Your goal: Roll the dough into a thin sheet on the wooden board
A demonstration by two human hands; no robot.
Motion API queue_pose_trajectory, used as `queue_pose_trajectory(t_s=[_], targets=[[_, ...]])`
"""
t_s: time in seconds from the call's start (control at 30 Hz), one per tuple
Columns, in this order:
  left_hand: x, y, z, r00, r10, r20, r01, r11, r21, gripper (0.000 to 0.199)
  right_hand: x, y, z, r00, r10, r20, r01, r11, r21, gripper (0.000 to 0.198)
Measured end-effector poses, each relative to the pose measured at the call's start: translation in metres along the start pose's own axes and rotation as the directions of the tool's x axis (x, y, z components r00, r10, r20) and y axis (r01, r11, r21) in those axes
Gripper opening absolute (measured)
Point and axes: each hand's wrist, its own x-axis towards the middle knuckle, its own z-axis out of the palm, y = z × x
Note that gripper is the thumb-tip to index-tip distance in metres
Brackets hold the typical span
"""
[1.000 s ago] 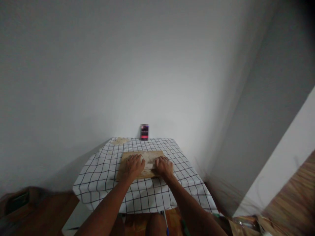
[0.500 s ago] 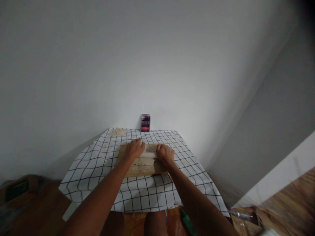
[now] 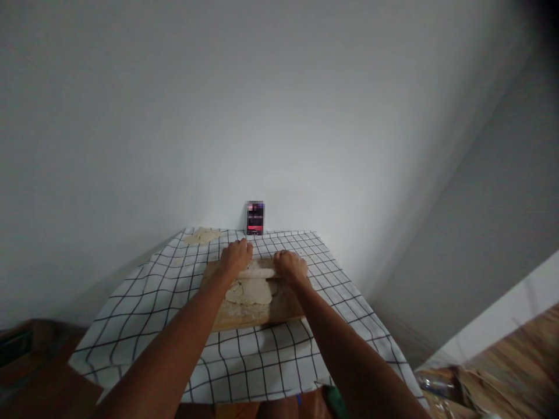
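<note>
A pale rolling pin [image 3: 262,272] lies crosswise over flattened dough [image 3: 250,292] on a floured wooden board [image 3: 244,320]. My left hand [image 3: 236,256] is closed over the pin's left end, and my right hand [image 3: 291,266] grips the right end. Both sets of fingers curl over the far side, and the hands hide the pin's ends. The dough spreads from under the pin toward me, with an uneven, cracked edge at its left.
A black-and-white checked cloth [image 3: 257,364] covers the table. Thin dough sheets [image 3: 202,235] lie at its far left corner. A phone [image 3: 255,218] leans upright against the wall. On the floor at right is an open cardboard box [image 3: 478,387] with a plastic bottle [image 3: 439,384].
The rolling pin, with both hands on it, has moved toward the far side of the board. More of the dough shows on my side. The view has shifted slightly.
</note>
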Motion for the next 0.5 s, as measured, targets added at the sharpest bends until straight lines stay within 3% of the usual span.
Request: queue_pose_trajectory(t_s=[0.3,0.5], targets=[[0.01,-0.003,0.011,0.999,0.0,0.046,0.0,1.0,-0.009,0.053,0.022,0.0,0.005,0.998,-0.015,0.064,0.017,0.999,-0.027,0.048],[-0.004,0.001,0.008,0.999,0.011,0.031,-0.011,1.0,-0.012,0.054,0.01,0.003,0.007,0.998,-0.053,0.032,0.056,0.996,-0.068,0.047]])
